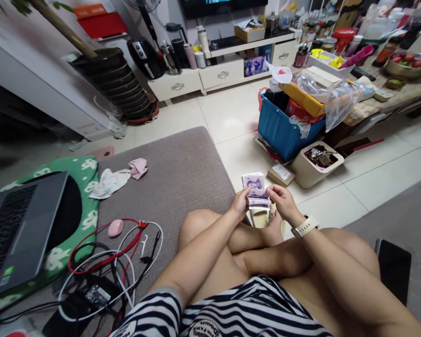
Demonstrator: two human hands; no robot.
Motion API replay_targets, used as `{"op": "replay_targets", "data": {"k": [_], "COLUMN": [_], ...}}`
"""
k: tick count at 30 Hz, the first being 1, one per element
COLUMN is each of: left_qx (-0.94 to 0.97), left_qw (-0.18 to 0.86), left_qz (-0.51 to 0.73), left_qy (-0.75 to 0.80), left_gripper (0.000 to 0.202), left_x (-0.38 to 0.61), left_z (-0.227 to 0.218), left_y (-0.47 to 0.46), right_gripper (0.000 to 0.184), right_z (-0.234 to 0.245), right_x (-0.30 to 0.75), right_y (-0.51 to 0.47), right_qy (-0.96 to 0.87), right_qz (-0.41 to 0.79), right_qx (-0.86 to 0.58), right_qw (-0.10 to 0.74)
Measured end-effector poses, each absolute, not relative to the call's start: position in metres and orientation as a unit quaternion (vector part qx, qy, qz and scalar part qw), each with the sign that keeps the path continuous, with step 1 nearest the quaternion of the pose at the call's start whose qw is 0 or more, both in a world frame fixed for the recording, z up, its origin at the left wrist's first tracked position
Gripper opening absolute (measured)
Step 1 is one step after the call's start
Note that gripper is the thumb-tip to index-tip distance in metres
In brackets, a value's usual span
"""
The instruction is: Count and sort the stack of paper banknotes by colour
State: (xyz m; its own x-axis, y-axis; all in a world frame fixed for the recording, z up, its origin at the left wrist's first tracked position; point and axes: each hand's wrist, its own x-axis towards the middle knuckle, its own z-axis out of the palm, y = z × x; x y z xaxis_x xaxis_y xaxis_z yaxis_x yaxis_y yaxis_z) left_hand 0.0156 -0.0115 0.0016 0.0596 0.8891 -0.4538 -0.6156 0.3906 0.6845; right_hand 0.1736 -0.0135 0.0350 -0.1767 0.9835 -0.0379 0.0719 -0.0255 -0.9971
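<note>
A stack of purple banknotes is held out above my crossed legs, the top note showing a portrait and the figure 5. My left hand grips the stack at its left side, thumb on top. At the right edge, my right hand pinches a note between thumb and fingertips; a pale watch is on that wrist. The lower end of the stack bends toward me, its note edges showing. Beneath the notes a pale yellow slipper and part of my foot are visible.
A laptop rests on a green cushion at left, beside tangled cables and a pink mouse. A black phone lies at right. Ahead stand a blue bin, a beige bin and a cluttered table.
</note>
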Motion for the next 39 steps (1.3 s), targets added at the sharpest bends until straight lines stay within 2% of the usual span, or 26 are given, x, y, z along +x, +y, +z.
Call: {"op": "replay_targets", "data": {"k": [4,11,23,30,39], "left_qx": [0.159,0.168,0.175,0.152,0.142], "left_qw": [0.721,0.717,0.711,0.715,0.717], "left_qz": [0.526,0.513,0.5,0.488,0.497], "left_qy": [0.422,0.44,0.463,0.477,0.467], "left_gripper": [0.029,0.026,0.021,0.032,0.031], "left_x": [0.014,0.012,0.015,0.015,0.016], "left_z": [0.005,0.006,-0.005,-0.003,-0.003], "left_y": [-0.012,-0.014,-0.015,-0.012,-0.012], "right_gripper": [0.047,0.04,0.039,0.038,0.035], "right_z": [0.035,0.028,0.017,0.022,0.018], "right_x": [0.175,0.175,0.178,0.175,0.174], "right_y": [-0.012,-0.009,-0.005,-0.007,-0.007], "right_qy": [-0.535,-0.461,-0.5,-0.481,-0.478], "right_qz": [0.565,0.568,0.524,0.546,0.56], "right_qx": [-0.463,-0.507,-0.542,-0.518,-0.491], "right_qw": [0.424,0.456,0.426,0.451,0.465]}}
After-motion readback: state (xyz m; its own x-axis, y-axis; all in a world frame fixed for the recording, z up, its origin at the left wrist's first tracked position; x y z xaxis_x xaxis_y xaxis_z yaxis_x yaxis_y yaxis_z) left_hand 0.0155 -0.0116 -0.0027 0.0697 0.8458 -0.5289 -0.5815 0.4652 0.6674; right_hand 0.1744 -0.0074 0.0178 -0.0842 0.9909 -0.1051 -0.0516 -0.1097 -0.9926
